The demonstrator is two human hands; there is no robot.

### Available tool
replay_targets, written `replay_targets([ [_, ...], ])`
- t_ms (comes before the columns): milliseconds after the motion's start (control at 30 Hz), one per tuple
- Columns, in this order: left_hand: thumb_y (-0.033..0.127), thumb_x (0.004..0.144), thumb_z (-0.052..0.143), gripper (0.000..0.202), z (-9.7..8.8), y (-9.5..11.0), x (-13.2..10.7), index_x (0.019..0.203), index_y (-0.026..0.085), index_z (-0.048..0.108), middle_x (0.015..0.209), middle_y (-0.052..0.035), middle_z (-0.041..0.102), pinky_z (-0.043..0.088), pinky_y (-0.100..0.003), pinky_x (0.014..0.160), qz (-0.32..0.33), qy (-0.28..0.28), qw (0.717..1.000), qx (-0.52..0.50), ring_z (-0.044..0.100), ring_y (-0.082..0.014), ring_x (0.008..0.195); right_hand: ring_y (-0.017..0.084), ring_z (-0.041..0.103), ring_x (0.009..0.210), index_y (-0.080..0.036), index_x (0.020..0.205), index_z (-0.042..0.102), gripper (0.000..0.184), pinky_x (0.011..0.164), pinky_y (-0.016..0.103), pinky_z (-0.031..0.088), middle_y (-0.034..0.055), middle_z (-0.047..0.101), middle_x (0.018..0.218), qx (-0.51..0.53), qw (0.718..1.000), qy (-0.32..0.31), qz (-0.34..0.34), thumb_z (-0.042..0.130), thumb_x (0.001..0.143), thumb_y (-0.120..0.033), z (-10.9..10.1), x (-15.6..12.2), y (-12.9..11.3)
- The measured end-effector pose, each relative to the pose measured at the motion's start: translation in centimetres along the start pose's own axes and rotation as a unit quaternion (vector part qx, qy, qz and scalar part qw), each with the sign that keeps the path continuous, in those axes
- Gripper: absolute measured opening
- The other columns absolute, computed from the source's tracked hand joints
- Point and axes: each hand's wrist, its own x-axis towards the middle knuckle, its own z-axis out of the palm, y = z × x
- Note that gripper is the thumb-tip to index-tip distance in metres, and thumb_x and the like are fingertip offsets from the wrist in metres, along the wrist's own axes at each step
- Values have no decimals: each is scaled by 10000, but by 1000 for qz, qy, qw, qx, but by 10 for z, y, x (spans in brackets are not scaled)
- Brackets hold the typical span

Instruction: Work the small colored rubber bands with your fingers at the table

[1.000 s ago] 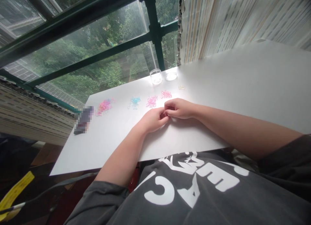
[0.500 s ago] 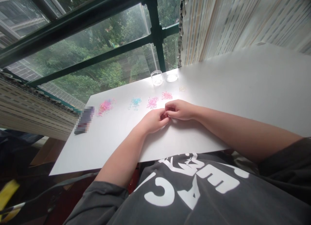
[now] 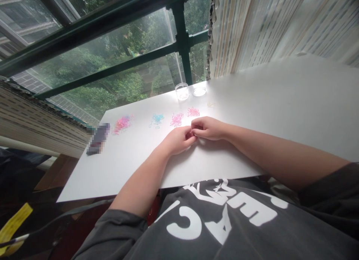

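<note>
My left hand (image 3: 181, 140) and my right hand (image 3: 206, 128) meet fingertip to fingertip over the white table (image 3: 134, 166). Both are closed in a pinch; whatever they hold is hidden by the fingers or too small to make out. Just beyond them lie a magenta-pink pile of thin loops (image 3: 177, 119) and a redder pink pile (image 3: 193, 111). A blue pile of the same loops (image 3: 157, 119) is farther left. Left of that sits a larger mixed pile (image 3: 123, 124), mostly pink with some blue and orange. A small pale yellowish cluster (image 3: 211, 104) lies beyond my right hand.
A clear round container (image 3: 182, 92) stands at the table's far edge by the window, with a clear round lid (image 3: 199, 91) beside it. A blurred-out phone-like dark object (image 3: 98, 139) lies at the left edge. Striped curtains (image 3: 252, 31) hang behind on the right.
The view has shifted very slightly. My hands keep the same closed pose at the same place, and the piles look unchanged.
</note>
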Motion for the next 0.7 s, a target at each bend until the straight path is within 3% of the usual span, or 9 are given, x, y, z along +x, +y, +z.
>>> replay_targets([
  [700,342,849,434,240,-2,-4,0,692,171,495,616,11,518,327,-240,551,-2,-1,1000,-24,439,-113,576,101,404,583,-175,634,480,166,562,237,307,-29,461,600,14,1000,3,-6,478,781,-251,1,0,-1],
])
